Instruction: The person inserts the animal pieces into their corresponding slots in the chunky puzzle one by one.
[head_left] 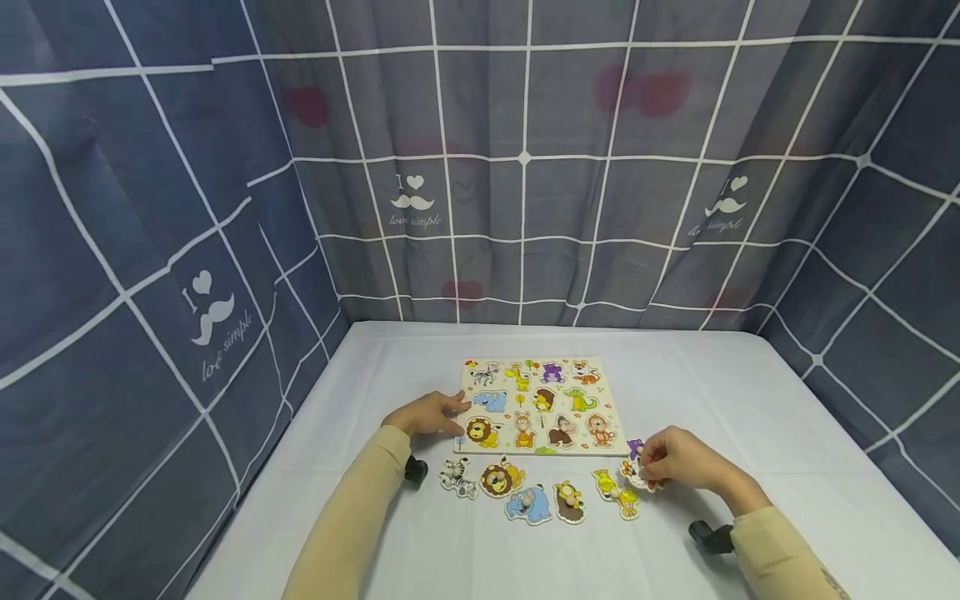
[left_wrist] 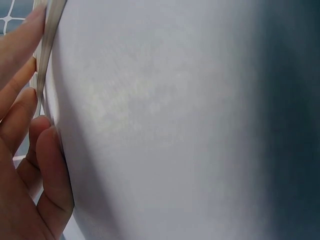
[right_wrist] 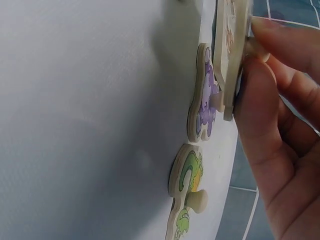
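A wooden peg puzzle board [head_left: 536, 454] with printed animals lies on the table. My left hand [head_left: 429, 413] rests against its left edge, fingers fairly straight; the left wrist view shows the fingers [left_wrist: 20, 115] along that edge. At the board's front right corner, my right hand [head_left: 682, 458] pinches the knob of a puzzle piece [head_left: 633, 475], white and orange in what shows. The right wrist view has this held piece [right_wrist: 239, 65] edge-on, raised off the table. Below it lie a purple animal piece [right_wrist: 205, 107] and a green crocodile piece [right_wrist: 190, 172], each with a knob.
In front of the board lie a zebra piece [head_left: 458, 478], a lion piece [head_left: 501, 479], a blue elephant piece [head_left: 528, 505], a hedgehog piece [head_left: 569, 502] and a giraffe piece [head_left: 617, 495]. Checked curtains [head_left: 480, 200] surround the white table [head_left: 405, 358] at the back and sides.
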